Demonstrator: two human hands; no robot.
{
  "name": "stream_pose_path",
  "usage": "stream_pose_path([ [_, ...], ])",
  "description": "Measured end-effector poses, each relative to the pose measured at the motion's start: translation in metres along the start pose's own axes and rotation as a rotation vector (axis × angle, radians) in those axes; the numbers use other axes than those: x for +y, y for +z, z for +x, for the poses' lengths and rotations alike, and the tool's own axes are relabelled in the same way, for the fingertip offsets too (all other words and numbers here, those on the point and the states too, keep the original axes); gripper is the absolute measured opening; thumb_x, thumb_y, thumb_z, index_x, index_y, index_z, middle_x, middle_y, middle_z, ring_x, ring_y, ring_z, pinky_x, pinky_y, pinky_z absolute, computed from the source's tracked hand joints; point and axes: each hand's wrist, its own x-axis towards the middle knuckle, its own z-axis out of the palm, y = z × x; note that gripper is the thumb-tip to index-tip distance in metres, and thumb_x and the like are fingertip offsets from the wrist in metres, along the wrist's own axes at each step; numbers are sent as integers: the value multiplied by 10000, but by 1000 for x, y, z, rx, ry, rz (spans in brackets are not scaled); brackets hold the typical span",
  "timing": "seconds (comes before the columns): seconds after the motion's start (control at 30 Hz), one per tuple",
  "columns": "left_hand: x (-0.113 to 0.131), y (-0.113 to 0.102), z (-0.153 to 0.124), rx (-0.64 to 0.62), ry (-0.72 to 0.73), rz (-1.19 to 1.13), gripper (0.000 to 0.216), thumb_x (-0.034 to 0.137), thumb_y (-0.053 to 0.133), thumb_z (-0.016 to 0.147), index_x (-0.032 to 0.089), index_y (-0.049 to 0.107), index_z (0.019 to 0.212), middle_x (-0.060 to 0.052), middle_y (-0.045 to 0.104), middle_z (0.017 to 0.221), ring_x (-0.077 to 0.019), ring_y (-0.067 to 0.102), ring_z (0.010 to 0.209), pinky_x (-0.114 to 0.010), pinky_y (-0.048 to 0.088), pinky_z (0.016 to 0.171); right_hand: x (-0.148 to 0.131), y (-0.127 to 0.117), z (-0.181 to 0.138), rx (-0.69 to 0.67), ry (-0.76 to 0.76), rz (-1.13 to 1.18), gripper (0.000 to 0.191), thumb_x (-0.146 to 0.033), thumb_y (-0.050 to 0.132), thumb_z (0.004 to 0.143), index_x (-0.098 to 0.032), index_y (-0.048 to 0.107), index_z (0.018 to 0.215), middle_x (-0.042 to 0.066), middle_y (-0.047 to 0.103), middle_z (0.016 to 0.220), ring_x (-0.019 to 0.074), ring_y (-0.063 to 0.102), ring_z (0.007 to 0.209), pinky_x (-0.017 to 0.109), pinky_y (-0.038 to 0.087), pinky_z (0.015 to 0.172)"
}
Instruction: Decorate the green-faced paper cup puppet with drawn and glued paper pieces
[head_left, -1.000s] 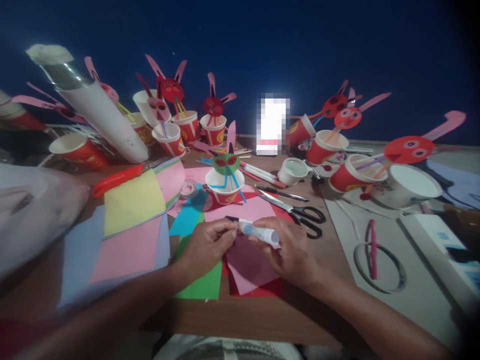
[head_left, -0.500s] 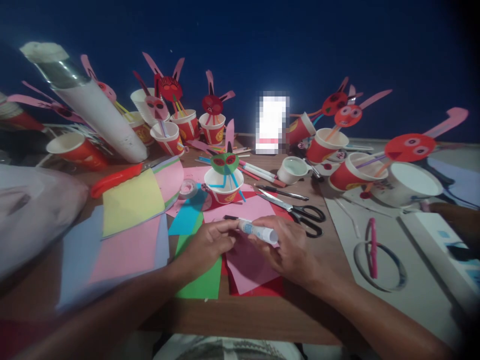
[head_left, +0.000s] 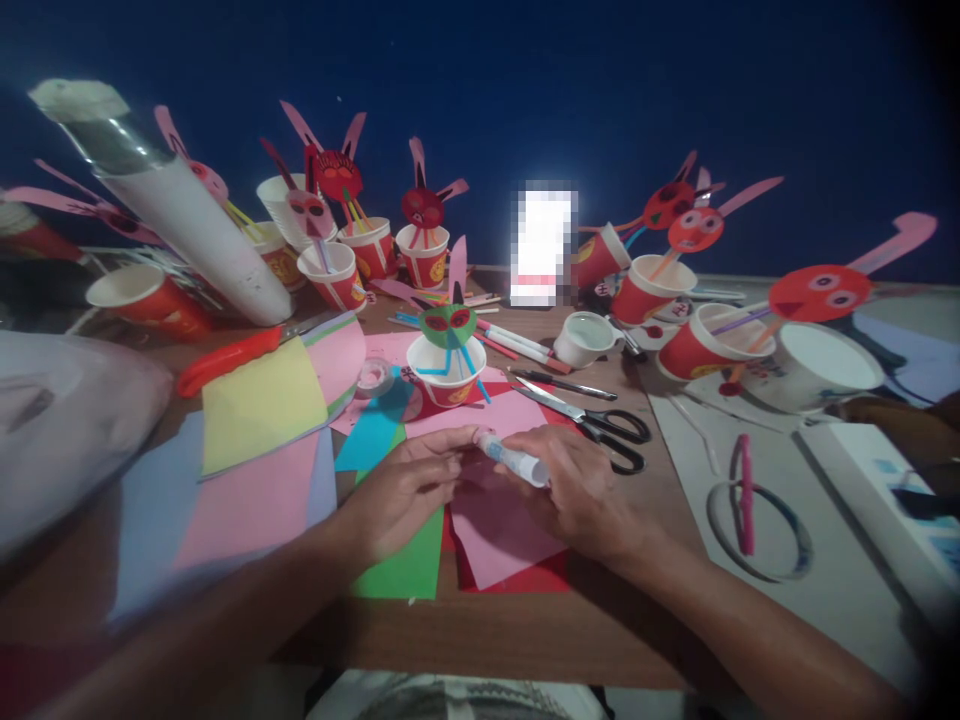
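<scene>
Your right hand [head_left: 574, 485] is curled round a white tube [head_left: 514, 460] with a blue label, held above the pink sheet [head_left: 499, 545], its narrower end pointing far left. Your left hand [head_left: 405, 490] is partly open, fingers stretched to the tube's narrow end; you cannot tell from here whether they touch it or pinch something small. The near edges of the pink sheet, the red sheet [head_left: 551, 575] under it and the green sheet [head_left: 405, 570] to its left stop short of the surface [head_left: 420, 635] edge, leaving a brown strip along your near side. On your right, the scissors [head_left: 619, 425] lie just beside your right hand, blades aimed far left, and farther right the grey board [head_left: 780, 620] borders the wood. Just beyond both hands stands 1 paper cup [head_left: 450, 393] with blue straws and a green paper head [head_left: 450, 328] in it. Far right, 2 red cups [head_left: 637, 305] hold straws with red heads, next to a wide white vessel [head_left: 814, 370]; the small white cup [head_left: 574, 350] stands nearer the middle, its contents unclear. Far left, 1 red cup [head_left: 169, 310] leans over.
</scene>
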Motion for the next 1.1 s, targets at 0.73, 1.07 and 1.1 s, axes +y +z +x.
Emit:
stream_pose_path([
  [0.73,-1,-4,0,-27,162,519,313,136,570,763,188,645,1062,-37,676,984,-170,585,919,-264,431,813,-5,-8,9,26,139,175,153,-219,501,834,-182,500,983,50,635,830,158,607,713,263,482,646],
  [1.07,1,0,-1,-57,171,533,352,83,557,750,198,641,1072,-30,661,992,-162,576,946,-237,437,793,-5,-7,7,17,143,181,162,-224,508,828,-178,507,984,50,642,833,163,618,738,265,487,661],
  [1.1,1,-1,-1,-58,163,518,363,75,557,747,200,639,1077,-29,665,987,-159,578,941,-232,437,785,-5,-7,7,24,138,174,163,-225,509,828,-175,508,983,53,644,834,164,620,742,266,488,662],
])
